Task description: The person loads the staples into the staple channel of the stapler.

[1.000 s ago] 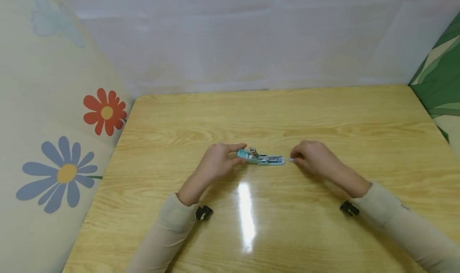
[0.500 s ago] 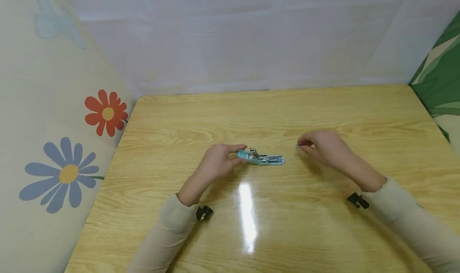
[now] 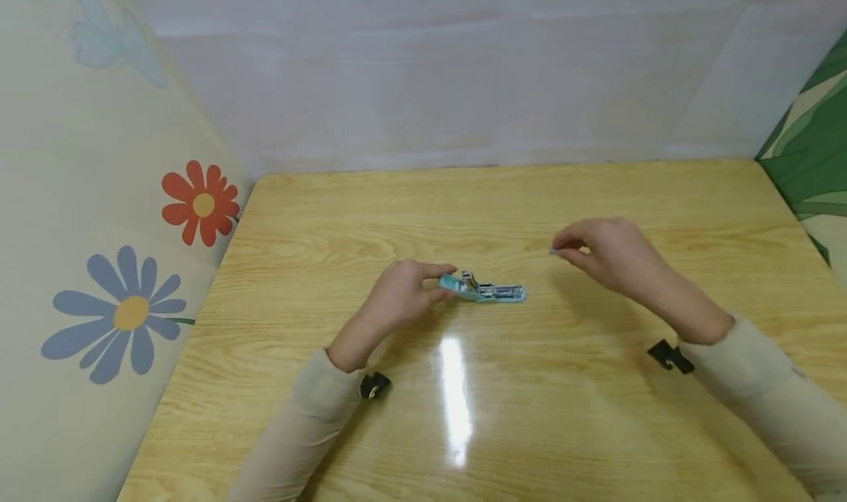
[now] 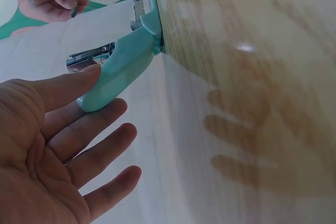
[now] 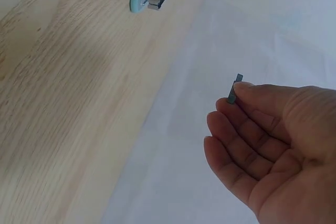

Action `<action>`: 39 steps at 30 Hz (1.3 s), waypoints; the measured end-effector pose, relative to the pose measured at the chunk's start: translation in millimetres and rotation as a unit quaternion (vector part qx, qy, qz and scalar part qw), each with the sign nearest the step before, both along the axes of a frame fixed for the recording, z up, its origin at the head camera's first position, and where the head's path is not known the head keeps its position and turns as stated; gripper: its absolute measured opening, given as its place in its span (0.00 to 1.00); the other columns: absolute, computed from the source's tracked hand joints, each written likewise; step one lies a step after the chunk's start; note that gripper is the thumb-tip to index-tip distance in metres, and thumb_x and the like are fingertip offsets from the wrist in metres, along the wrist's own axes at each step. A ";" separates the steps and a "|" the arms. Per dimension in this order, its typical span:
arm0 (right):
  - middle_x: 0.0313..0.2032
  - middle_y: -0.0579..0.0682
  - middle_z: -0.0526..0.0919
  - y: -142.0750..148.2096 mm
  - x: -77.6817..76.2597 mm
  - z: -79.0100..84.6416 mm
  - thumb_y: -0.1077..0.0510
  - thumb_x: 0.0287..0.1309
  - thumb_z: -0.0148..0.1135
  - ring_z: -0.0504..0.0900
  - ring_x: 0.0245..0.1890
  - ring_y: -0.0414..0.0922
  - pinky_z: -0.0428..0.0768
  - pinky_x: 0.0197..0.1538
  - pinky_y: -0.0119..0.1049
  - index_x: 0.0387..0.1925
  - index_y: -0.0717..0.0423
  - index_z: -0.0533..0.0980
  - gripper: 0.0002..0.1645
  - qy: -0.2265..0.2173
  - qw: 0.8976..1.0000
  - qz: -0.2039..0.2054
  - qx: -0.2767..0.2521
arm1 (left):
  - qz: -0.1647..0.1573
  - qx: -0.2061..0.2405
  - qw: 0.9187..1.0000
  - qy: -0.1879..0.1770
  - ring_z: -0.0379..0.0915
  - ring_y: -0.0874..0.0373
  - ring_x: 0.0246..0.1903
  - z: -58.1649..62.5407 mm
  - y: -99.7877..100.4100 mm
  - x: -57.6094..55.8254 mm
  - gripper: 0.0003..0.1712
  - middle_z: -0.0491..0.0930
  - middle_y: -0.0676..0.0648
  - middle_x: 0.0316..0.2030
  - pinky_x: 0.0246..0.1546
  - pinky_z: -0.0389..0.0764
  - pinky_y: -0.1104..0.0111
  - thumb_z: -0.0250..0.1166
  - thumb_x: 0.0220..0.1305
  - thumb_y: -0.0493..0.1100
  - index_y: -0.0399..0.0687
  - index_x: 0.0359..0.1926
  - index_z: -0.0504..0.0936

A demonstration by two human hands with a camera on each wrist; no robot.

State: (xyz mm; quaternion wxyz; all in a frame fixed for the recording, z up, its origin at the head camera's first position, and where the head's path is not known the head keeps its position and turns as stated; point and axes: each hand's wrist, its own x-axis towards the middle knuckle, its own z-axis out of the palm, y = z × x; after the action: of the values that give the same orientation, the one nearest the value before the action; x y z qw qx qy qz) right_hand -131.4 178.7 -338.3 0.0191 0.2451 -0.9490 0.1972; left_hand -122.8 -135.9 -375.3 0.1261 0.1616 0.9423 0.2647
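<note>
A small teal stapler [image 3: 475,294] lies opened out in the middle of the table, its metal magazine and inner parts bare. My left hand [image 3: 395,296] pinches the raised end of it between thumb and index finger. In the left wrist view the stapler's teal body [image 4: 126,64] slopes up off the tabletop, and the other fingers of that hand are spread. To the right and farther back, my right hand [image 3: 615,256] is up over the table. Its thumb and fingertip pinch a short grey strip of staples [image 5: 235,88], clear of the stapler.
The wood-grain table [image 3: 344,215] ends at a white sheet [image 3: 397,98] at the back. A wall panel [image 3: 40,193] with painted flowers stands on the left. Green leaf print [image 3: 814,149] shows at the right. Light glares off the tabletop in front of the stapler.
My right hand has lifted away from the stapler's end, moving right and back with the staple strip pinched in it. The left hand and the stapler have stayed nearly in place.
</note>
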 end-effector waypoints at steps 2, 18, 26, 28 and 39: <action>0.40 0.54 0.91 -2.9 -0.6 0.9 0.60 0.66 0.67 0.89 0.39 0.50 0.85 0.44 0.50 0.43 0.56 0.87 0.08 -0.004 1.000 -0.001 0.002 | -0.001 -0.002 1.000 0.004 0.46 0.65 0.10 -0.2 -0.2 -0.7 0.24 0.86 0.41 0.53 0.20 0.65 0.71 0.70 0.66 0.49 0.56 0.62 0.83; 0.39 0.51 0.91 -34.8 -6.8 -4.6 0.59 0.65 0.67 0.89 0.40 0.47 0.86 0.44 0.47 0.43 0.55 0.87 0.08 -0.008 0.999 0.030 -0.012 | -0.017 -0.013 1.000 0.009 0.47 0.65 0.11 2.4 -1.5 -3.1 0.22 0.85 0.46 0.57 0.18 0.62 0.72 0.70 0.65 0.50 0.57 0.60 0.84; 0.39 0.51 0.91 -44.7 -7.5 -6.4 0.59 0.66 0.67 0.89 0.39 0.47 0.86 0.44 0.46 0.43 0.55 0.87 0.08 -0.004 0.999 0.038 -0.017 | -0.028 -0.007 1.000 0.013 0.47 0.65 0.11 0.9 -3.9 -4.2 0.23 0.84 0.45 0.57 0.18 0.62 0.72 0.70 0.65 0.50 0.56 0.60 0.84; 0.39 0.51 0.91 -46.3 -7.3 -6.2 0.59 0.65 0.67 0.89 0.39 0.47 0.86 0.44 0.46 0.43 0.55 0.87 0.08 -0.004 0.999 0.039 -0.020 | -0.028 -0.005 0.999 0.015 0.46 0.65 0.11 0.1 -4.2 -4.5 0.22 0.85 0.45 0.57 0.18 0.61 0.73 0.70 0.65 0.50 0.56 0.60 0.84; 0.39 0.51 0.91 -53.3 -7.4 -8.8 0.59 0.66 0.66 0.89 0.39 0.47 0.86 0.45 0.45 0.43 0.56 0.87 0.08 -0.018 0.998 0.048 -0.025 | -0.032 -0.001 0.999 0.018 0.46 0.65 0.11 0.6 -3.6 -4.3 0.22 0.85 0.45 0.56 0.19 0.64 0.71 0.71 0.65 0.51 0.56 0.59 0.85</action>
State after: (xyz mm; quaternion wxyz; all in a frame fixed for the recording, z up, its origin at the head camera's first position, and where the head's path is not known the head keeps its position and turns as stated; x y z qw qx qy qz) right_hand -138.9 125.4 -347.0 -0.0012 0.2864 -0.9312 0.2255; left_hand -127.1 -139.4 -374.7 0.1174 0.1961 0.9391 0.2566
